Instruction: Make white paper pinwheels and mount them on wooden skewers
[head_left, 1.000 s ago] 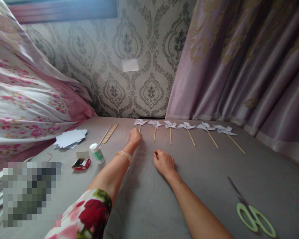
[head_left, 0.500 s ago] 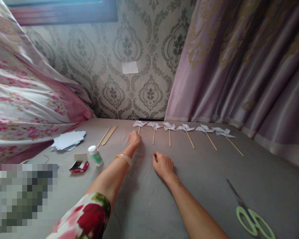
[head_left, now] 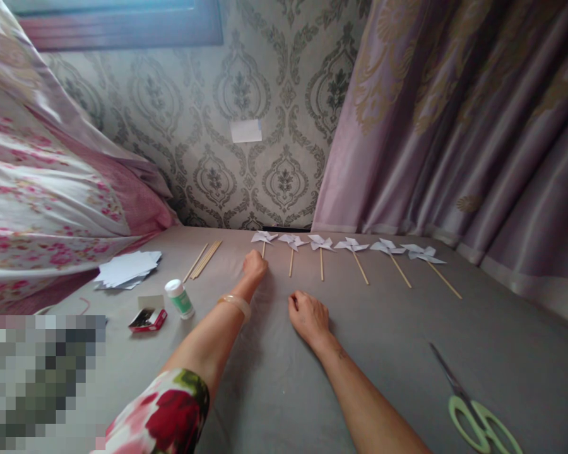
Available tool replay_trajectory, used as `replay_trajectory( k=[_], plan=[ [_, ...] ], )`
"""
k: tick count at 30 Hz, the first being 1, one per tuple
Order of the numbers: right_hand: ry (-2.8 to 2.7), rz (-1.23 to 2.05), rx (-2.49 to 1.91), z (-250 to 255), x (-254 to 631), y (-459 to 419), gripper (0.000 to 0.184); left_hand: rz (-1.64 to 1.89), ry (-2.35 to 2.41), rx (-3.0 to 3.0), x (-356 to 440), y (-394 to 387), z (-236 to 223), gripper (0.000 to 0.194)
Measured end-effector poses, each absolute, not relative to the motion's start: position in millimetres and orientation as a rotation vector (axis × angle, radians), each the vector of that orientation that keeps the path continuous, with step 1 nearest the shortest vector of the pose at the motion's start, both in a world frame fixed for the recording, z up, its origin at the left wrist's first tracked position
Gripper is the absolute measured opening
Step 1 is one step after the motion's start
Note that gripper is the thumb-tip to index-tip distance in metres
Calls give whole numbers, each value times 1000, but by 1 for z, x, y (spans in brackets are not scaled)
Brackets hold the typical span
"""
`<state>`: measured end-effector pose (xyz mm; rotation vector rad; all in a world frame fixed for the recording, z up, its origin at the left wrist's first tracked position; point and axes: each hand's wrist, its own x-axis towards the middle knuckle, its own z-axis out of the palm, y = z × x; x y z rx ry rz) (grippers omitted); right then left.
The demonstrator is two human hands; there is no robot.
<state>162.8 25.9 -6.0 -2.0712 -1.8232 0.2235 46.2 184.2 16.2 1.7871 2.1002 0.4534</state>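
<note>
Pinwheels (head_left: 351, 245) of white paper, six in all, lie in a row along the far side of a grey cloth surface (head_left: 388, 340), each on a thin wooden stick running toward the person. At the left end of the row, the left hand (head_left: 254, 266) is curled by the lower end of the stick of the leftmost pinwheel (head_left: 264, 238); its fingertips are hidden, so I cannot tell whether they pinch it. A pale bracelet (head_left: 235, 307) circles that wrist. The right hand (head_left: 308, 316) lies nearer the person, loosely folded, short of the second and third sticks and apart from them. Left of the hands are a bundle of bare sticks (head_left: 207, 260), a single stick (head_left: 195, 263) beside it, and a stack of white sheets (head_left: 127, 270) farther out. Nearer, a white-capped bottle (head_left: 180, 301) stands beside an open red box (head_left: 147, 325) of small dark pieces. Green-handled scissors (head_left: 460, 392) lie at the near right, blades pointing away.
</note>
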Motion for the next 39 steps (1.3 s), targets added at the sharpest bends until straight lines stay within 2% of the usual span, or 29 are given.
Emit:
replay_trajectory(
  k=[19, 26, 35, 39],
  plan=[
    [-1827, 208, -2054, -8, 163, 28, 25, 462, 2064, 1905, 36, 183, 6, 34],
    [-1867, 236, -2040, -6, 165, 26, 25, 486, 1980, 2095, 16, 139, 5, 22],
    [-1957, 262, -1971, -4, 167, 23, 23, 352, 1628, 2406, -26, 64, 15, 27],
    [-2011, 252, -1963, 0, 166, 19, 32, 357, 1434, 2510, -43, 47, 7, 28]
  ],
)
